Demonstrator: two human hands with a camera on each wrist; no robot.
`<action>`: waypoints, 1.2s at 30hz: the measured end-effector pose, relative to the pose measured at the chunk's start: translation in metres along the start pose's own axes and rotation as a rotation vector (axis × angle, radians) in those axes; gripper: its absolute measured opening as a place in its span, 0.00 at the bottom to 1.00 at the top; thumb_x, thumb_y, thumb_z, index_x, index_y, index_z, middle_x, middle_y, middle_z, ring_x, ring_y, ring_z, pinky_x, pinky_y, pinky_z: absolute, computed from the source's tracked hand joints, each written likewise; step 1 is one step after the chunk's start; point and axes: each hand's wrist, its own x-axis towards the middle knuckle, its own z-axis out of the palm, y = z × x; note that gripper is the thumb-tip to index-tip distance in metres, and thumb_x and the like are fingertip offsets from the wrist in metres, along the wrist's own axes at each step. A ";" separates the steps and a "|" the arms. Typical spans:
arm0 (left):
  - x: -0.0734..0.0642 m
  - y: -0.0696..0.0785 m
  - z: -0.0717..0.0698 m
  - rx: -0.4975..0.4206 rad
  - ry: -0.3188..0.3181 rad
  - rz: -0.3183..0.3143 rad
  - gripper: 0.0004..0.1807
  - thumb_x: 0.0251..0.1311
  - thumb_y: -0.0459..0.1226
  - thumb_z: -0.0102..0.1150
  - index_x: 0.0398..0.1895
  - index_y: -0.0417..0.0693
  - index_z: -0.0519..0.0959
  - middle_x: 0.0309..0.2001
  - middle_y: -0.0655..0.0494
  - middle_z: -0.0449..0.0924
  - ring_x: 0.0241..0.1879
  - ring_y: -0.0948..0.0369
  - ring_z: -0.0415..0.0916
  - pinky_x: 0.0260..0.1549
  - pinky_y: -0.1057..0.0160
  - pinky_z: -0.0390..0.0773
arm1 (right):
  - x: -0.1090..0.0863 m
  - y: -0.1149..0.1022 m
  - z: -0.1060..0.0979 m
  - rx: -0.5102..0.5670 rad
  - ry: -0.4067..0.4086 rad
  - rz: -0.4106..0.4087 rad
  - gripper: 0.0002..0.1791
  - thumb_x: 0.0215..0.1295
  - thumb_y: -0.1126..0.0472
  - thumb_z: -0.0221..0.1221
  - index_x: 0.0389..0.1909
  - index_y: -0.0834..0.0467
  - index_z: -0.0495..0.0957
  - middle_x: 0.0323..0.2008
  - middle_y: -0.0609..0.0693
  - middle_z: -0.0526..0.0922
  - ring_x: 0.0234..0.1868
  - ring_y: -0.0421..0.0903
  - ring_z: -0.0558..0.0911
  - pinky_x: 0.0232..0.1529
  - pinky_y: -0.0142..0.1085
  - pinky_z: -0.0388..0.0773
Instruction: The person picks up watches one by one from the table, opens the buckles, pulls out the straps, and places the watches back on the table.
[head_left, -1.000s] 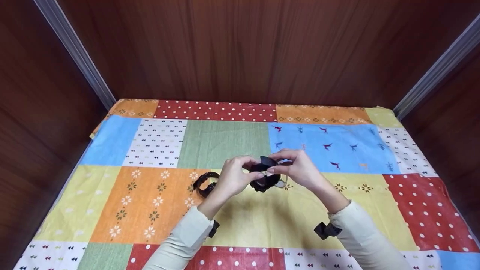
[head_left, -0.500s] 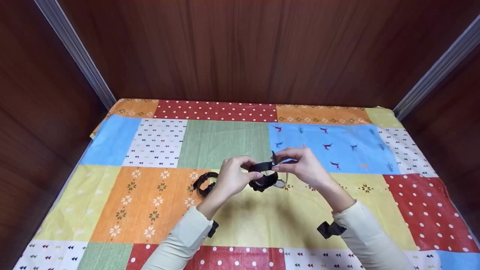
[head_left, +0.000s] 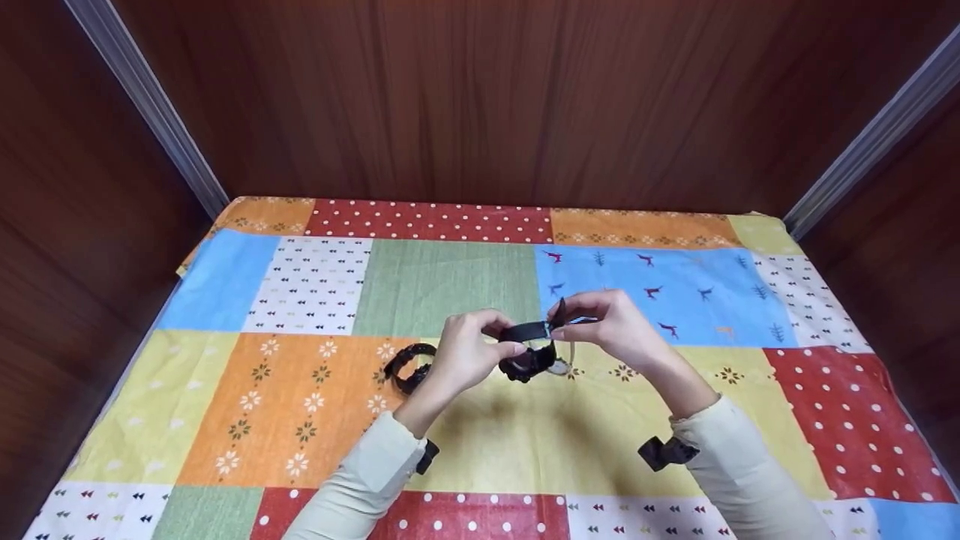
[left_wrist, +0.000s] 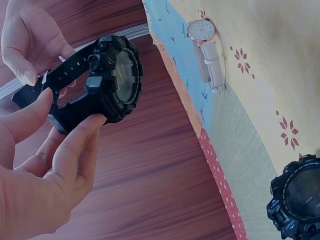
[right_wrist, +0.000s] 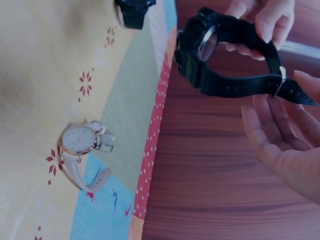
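A black wristwatch with a chunky round case is held up in front of me, its strap closed into a loop. My left hand grips the strap between thumb and fingers on the left side. My right hand pinches the strap at the metal buckle. The strap's loose end sticks out beyond the buckle, and the strap shows a row of holes. In the left wrist view the watch case faces right, toward the tablecloth.
A second black watch lies on the patchwork cloth, partly behind my left wrist. A small watch with a white dial and pale strap lies on the cloth behind the held one. Brown wood panels stand at the back and sides.
My right hand has shifted slightly right and up. The strap, earlier raised in a broad flap, now lies flatter between both hands, with its loose end upright by my right fingers.
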 end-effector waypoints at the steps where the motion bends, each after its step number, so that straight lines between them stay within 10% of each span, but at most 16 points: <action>1: 0.000 0.000 0.000 -0.004 0.001 -0.001 0.09 0.44 0.32 0.69 0.31 0.42 0.82 0.31 0.54 0.82 0.36 0.56 0.78 0.40 0.56 0.74 | 0.000 0.000 -0.001 -0.005 -0.001 -0.002 0.12 0.50 0.65 0.66 0.37 0.65 0.81 0.33 0.56 0.83 0.37 0.46 0.80 0.40 0.33 0.75; 36: -0.001 0.003 -0.001 0.013 -0.049 0.009 0.14 0.46 0.32 0.67 0.39 0.41 0.81 0.37 0.52 0.82 0.41 0.56 0.76 0.45 0.57 0.73 | -0.004 0.013 -0.004 0.123 0.034 0.042 0.18 0.48 0.65 0.68 0.40 0.70 0.80 0.35 0.56 0.83 0.39 0.45 0.80 0.44 0.36 0.75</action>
